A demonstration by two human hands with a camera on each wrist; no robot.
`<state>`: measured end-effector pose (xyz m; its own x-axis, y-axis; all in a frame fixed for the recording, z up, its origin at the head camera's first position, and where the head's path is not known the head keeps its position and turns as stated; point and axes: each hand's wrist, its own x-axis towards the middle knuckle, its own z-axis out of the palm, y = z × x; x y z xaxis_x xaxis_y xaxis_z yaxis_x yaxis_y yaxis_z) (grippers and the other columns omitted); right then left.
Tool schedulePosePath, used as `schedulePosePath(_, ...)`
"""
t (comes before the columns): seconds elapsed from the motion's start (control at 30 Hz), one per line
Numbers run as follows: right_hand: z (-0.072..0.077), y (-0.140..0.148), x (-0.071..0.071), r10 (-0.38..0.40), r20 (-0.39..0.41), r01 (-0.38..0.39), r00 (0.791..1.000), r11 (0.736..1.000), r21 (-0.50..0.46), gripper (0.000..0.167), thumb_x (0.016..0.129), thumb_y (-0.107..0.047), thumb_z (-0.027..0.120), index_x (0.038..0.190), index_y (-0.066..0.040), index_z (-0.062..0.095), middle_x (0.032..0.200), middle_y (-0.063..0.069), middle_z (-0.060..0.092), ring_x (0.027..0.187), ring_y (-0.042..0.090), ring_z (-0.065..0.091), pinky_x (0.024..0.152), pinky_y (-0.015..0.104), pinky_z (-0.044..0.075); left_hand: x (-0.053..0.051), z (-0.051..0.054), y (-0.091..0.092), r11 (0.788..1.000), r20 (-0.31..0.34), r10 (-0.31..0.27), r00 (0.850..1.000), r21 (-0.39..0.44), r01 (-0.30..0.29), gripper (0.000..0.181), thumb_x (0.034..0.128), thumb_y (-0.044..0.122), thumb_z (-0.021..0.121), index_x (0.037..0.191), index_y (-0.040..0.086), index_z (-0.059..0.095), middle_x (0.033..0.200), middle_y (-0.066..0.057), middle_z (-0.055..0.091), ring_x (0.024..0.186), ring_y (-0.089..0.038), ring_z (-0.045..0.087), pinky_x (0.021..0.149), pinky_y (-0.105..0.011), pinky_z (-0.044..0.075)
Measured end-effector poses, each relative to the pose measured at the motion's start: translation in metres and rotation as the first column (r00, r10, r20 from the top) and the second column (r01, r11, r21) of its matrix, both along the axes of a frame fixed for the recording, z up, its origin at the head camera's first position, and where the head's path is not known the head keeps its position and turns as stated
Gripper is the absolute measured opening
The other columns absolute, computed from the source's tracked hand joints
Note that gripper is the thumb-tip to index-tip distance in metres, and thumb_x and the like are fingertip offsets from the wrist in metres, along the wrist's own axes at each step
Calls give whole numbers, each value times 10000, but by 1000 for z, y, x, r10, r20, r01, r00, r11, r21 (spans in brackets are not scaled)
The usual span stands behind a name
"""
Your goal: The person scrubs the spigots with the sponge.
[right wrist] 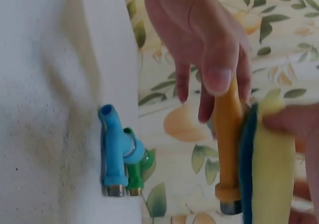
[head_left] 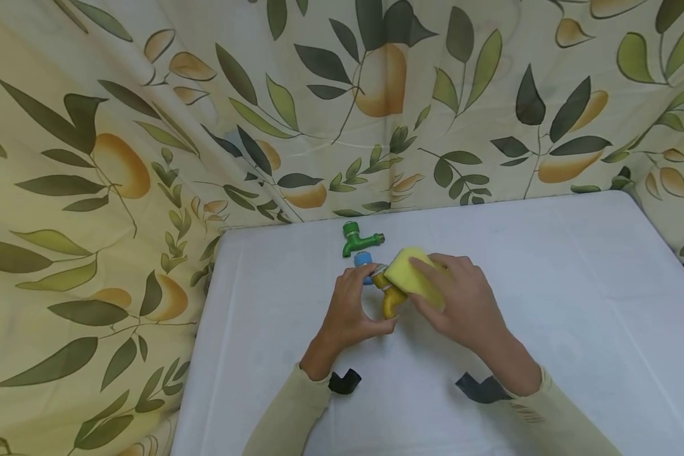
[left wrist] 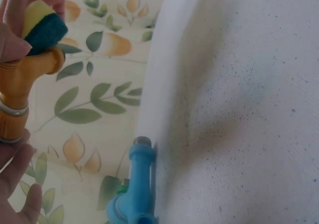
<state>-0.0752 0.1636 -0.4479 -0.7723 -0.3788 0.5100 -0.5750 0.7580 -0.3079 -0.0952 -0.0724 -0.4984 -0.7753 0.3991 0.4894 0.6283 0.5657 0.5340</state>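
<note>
A yellow-orange tap point(head_left: 394, 303) is held above the table by my left hand point(head_left: 342, 313), fingers at one end and thumb at the other. My right hand point(head_left: 470, 304) grips a sponge point(head_left: 411, 272), yellow on one side with a dark green scouring layer. In the right wrist view the scouring side of the sponge point(right wrist: 247, 154) lies against the length of the tap point(right wrist: 228, 144). Behind the left fingers a blue tap point(head_left: 363, 258) rests on the table, partly hidden in the head view. Just beyond it lies a green tap point(head_left: 360, 240).
The table point(head_left: 576, 285) has a white cover, with dark specks near the hands in the left wrist view. Patterned leaf-and-fruit cloth point(head_left: 330, 145) hangs along its back and sides. Dark pieces point(head_left: 345, 382) show beside both wrists.
</note>
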Motion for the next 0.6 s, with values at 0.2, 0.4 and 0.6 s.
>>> schedulePosePath(0.2, 3, -1, 2, 103, 9, -103, 995, 994, 31, 543, 861, -398, 741, 1364, -216, 652, 1250, 133, 659, 1068, 323, 620, 782, 500, 523, 0, 1, 0, 1000, -9, 0, 1000, 2, 0, 919, 669, 386, 904, 1430, 77, 492, 1325, -37, 623, 1189, -197, 540, 991, -388, 480)
schedulePosePath(0.4, 5, -1, 4, 118, 16, -118, 993, 993, 10, 534, 871, -418, 729, 1362, -220, 658, 1256, 124, 662, 1091, 305, 617, 811, 496, 531, 0, 2, -1, 1000, -33, -9, 999, 24, 10, 934, 652, 365, 918, 1433, 67, 502, 1323, -45, 636, 1173, -203, 542, 972, -384, 475)
schedulePosePath(0.6, 5, 2, 4, 133, 5, -133, 991, 991, 14, 508, 925, -496, 645, 1361, -235, 656, 1268, 101, 656, 1099, 292, 612, 821, 485, 522, 1, 6, -1, 1000, -37, -12, 999, 26, 13, 922, 657, 364, 915, 1427, 59, 511, 1330, -55, 638, 1176, -207, 544, 979, -381, 479)
